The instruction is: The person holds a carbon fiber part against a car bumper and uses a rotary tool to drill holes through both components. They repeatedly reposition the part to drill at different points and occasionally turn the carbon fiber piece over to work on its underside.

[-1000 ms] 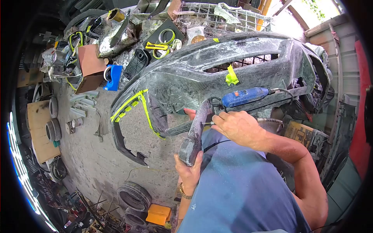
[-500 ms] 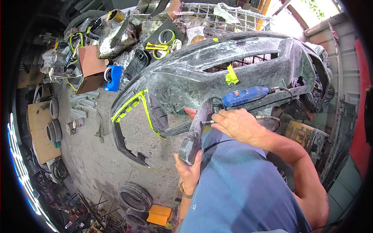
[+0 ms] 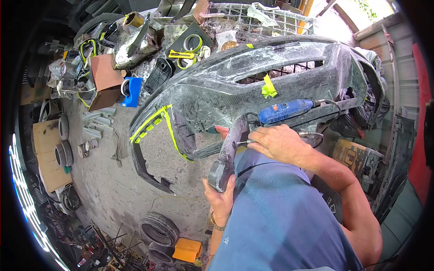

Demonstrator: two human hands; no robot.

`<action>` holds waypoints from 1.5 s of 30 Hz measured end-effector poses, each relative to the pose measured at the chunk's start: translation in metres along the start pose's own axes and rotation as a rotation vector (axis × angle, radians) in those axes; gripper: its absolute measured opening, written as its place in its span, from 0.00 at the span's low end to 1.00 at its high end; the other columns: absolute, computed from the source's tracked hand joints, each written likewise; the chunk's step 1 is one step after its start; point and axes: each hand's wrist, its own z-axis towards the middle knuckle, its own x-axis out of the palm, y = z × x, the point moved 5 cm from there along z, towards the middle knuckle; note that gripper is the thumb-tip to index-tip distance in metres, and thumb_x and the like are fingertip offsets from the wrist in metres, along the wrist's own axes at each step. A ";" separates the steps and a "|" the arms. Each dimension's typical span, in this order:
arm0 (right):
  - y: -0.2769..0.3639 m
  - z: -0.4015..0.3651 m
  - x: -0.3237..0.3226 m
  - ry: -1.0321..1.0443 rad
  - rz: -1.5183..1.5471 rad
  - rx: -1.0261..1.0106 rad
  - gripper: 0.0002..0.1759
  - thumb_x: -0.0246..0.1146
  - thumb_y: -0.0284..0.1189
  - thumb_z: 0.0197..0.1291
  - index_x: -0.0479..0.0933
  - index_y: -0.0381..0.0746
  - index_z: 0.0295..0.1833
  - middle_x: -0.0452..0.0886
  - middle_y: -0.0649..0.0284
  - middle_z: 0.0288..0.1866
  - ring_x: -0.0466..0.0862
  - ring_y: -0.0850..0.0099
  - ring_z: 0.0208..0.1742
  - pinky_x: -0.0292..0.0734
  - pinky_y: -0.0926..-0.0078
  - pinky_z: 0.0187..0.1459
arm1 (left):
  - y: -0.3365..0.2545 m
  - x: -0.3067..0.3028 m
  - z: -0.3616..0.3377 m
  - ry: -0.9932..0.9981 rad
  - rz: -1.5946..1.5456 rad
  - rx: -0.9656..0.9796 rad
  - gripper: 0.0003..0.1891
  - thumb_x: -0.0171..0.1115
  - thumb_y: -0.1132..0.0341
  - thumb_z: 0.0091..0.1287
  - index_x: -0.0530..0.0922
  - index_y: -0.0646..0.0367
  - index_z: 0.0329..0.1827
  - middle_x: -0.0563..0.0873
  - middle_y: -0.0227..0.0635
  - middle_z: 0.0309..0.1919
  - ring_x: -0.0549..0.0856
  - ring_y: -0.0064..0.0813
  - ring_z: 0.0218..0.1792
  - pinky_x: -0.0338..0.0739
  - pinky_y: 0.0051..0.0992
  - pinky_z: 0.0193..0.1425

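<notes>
The dusty bumper (image 3: 217, 90) fills the space ahead of both my hands, propped over a concrete floor (image 3: 113, 180) in a cluttered workshop, with tyres (image 3: 156, 228) lying below my left hand. The print on the yellow box (image 3: 355, 156) to the right of my right hand is too blurred to read. My left hand (image 3: 219, 198) grips the bumper's lower end from beneath. My right hand (image 3: 282, 144) pinches the handpiece (image 3: 242, 143), its tip against the bumper, a touch higher than a second ago. The blue grinder (image 3: 282, 111) lies just above my knuckles.
</notes>
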 end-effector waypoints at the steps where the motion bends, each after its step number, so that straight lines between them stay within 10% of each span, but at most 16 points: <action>1: -0.001 0.001 0.001 -0.001 0.000 0.003 0.16 0.58 0.42 0.70 0.77 0.39 0.41 0.84 0.58 0.37 0.87 0.57 0.38 0.82 0.60 0.37 | -0.001 0.002 0.001 0.003 0.000 0.000 0.26 0.73 0.70 0.63 0.70 0.67 0.59 0.82 0.40 0.49 0.81 0.29 0.49 0.75 0.30 0.57; 3: -0.003 0.003 0.007 0.045 0.001 0.008 0.16 0.57 0.43 0.70 0.78 0.42 0.46 0.82 0.60 0.38 0.85 0.58 0.40 0.81 0.59 0.38 | -0.009 0.002 0.003 -0.054 0.021 0.119 0.23 0.74 0.70 0.62 0.72 0.73 0.53 0.87 0.45 0.40 0.86 0.30 0.39 0.80 0.31 0.44; 12: -0.002 0.004 0.009 0.086 -0.017 -0.005 0.16 0.57 0.43 0.71 0.78 0.41 0.46 0.81 0.59 0.37 0.85 0.58 0.40 0.81 0.60 0.39 | 0.002 0.001 -0.001 -0.013 -0.003 -0.019 0.26 0.73 0.70 0.63 0.70 0.69 0.60 0.82 0.41 0.50 0.81 0.30 0.49 0.76 0.30 0.57; 15: -0.005 0.004 0.012 0.064 0.001 0.013 0.16 0.57 0.43 0.71 0.79 0.41 0.46 0.82 0.60 0.37 0.85 0.58 0.40 0.81 0.60 0.39 | -0.004 0.002 0.002 -0.076 0.009 0.094 0.24 0.75 0.68 0.62 0.72 0.72 0.52 0.87 0.45 0.40 0.86 0.30 0.39 0.80 0.31 0.45; 22: -0.007 0.004 0.011 0.124 0.054 0.047 0.17 0.56 0.43 0.71 0.80 0.40 0.49 0.84 0.59 0.43 0.85 0.56 0.45 0.80 0.57 0.43 | -0.004 0.001 0.000 -0.086 0.022 0.104 0.23 0.76 0.68 0.61 0.73 0.72 0.51 0.87 0.45 0.39 0.86 0.31 0.38 0.80 0.31 0.43; 24: -0.005 0.002 0.010 0.115 0.118 0.016 0.16 0.58 0.41 0.70 0.79 0.38 0.44 0.85 0.55 0.40 0.86 0.54 0.42 0.80 0.56 0.42 | 0.003 0.001 -0.001 -0.007 -0.014 -0.034 0.27 0.74 0.70 0.62 0.70 0.69 0.60 0.82 0.40 0.50 0.81 0.29 0.49 0.76 0.30 0.57; 45: -0.003 -0.003 0.014 0.062 0.085 0.018 0.17 0.57 0.42 0.70 0.77 0.38 0.43 0.84 0.55 0.38 0.86 0.54 0.40 0.80 0.57 0.40 | -0.003 0.004 0.000 -0.059 0.042 0.087 0.21 0.75 0.71 0.61 0.72 0.69 0.50 0.87 0.43 0.39 0.85 0.28 0.39 0.80 0.30 0.45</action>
